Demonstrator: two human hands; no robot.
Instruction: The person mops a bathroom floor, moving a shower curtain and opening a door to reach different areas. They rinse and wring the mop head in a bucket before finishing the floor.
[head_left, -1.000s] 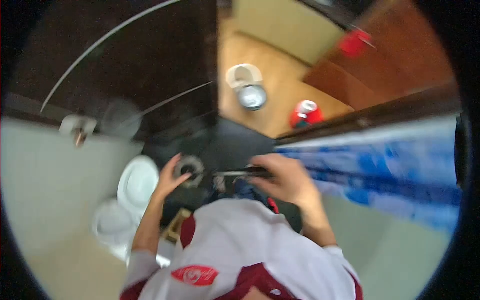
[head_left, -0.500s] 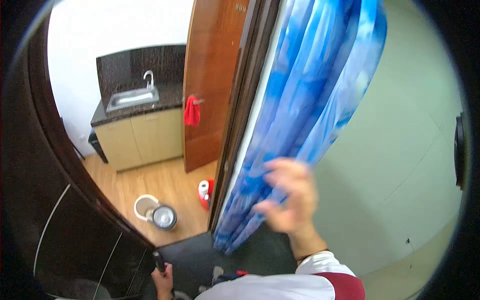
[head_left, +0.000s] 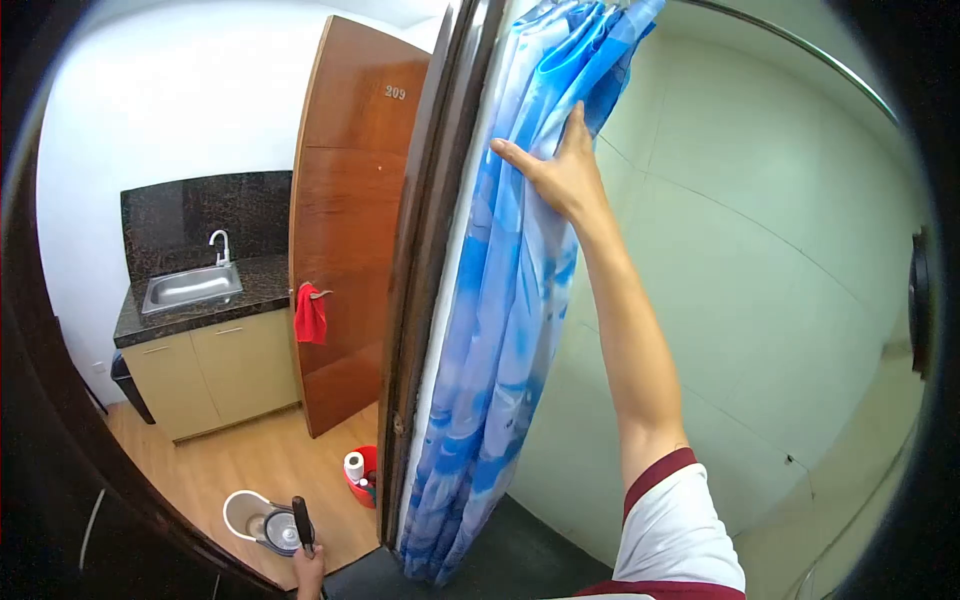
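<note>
Head view: my right arm is reaching up, elbow nearly straight, hand (head_left: 566, 180) wide, thumb and fingers spread over the upper part of the blue curtain (head_left: 492, 340); can't tell if it's pressing the cloth. Curtain hangs at the left end of the rod (head_left: 800, 42), beside the door frame (head_left: 408, 260). Left hand (head_left: 309, 572) is low, closed around the black handle (head_left: 302, 522), near-upright, overlapping the bucket's (head_left: 238, 514) right edge in view.
</note>
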